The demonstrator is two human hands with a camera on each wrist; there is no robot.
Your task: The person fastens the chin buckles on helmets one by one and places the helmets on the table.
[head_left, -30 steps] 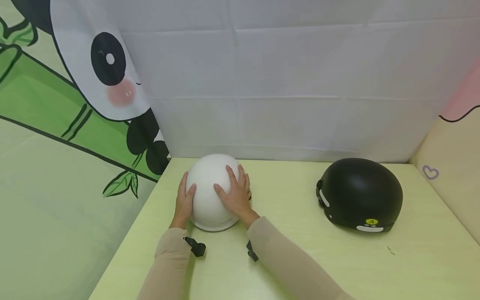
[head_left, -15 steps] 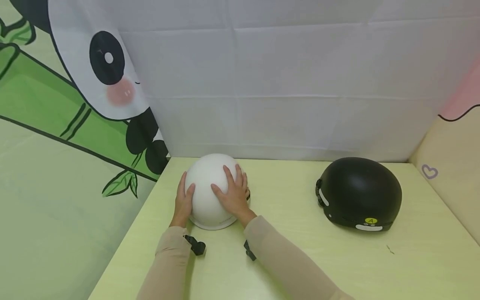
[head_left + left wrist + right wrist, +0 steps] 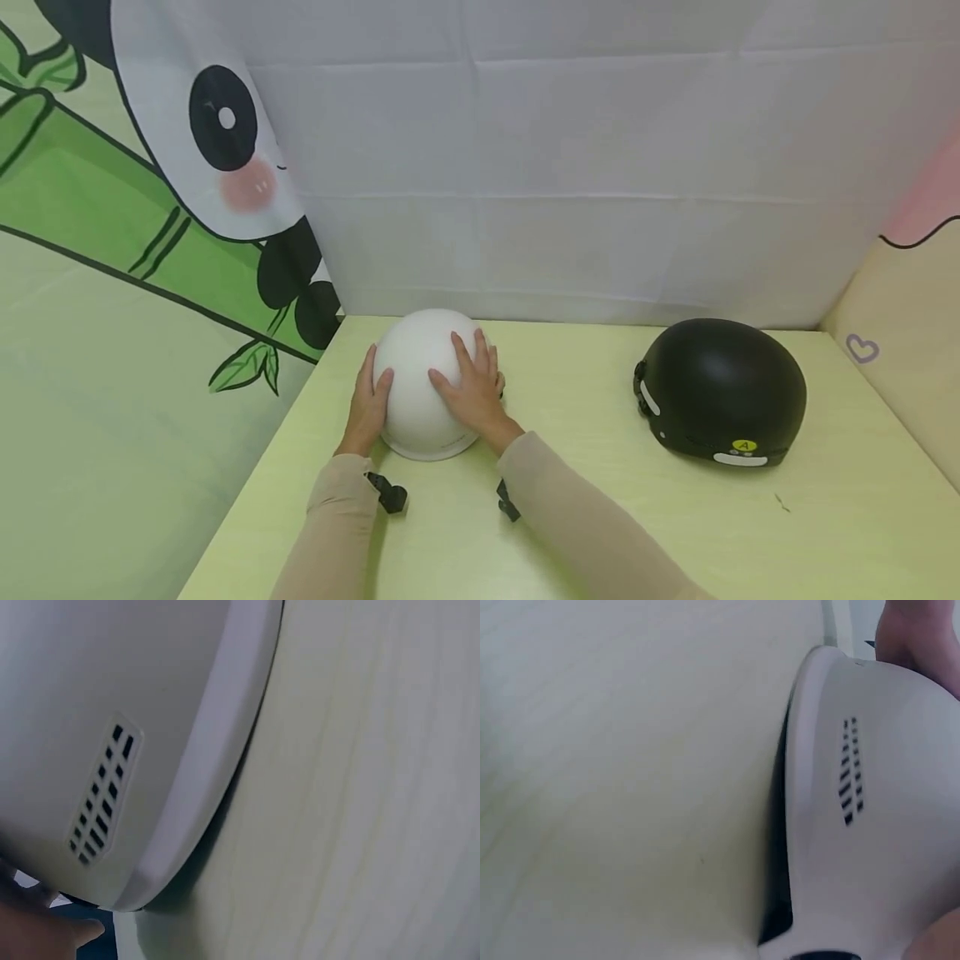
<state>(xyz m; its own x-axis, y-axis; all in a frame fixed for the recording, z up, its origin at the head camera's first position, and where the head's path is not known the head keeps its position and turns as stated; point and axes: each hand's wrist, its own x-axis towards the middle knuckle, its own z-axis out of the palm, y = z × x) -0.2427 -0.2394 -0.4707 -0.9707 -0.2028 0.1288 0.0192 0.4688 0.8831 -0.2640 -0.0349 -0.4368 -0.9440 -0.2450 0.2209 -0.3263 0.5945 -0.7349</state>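
A white helmet (image 3: 412,417) stands dome up at the back left of the table. My left hand (image 3: 367,410) holds its left side, thumb on the shell facing me and fingers round the far side. Over the right side of the dome my right hand (image 3: 476,395) grips with spread fingers, its thumb reaching toward the middle. In the left wrist view the helmet's slotted vent (image 3: 103,791) and lower rim (image 3: 217,750) show close over the tabletop. The right wrist view has a similar vent (image 3: 850,771) and a dark gap under the rim.
A black helmet (image 3: 723,387) with a yellow round sticker (image 3: 744,446) sits on the right part of the pale table (image 3: 570,467). Behind the table hangs a white sheet (image 3: 570,183). A panda-and-bamboo print (image 3: 172,200) covers the left side.
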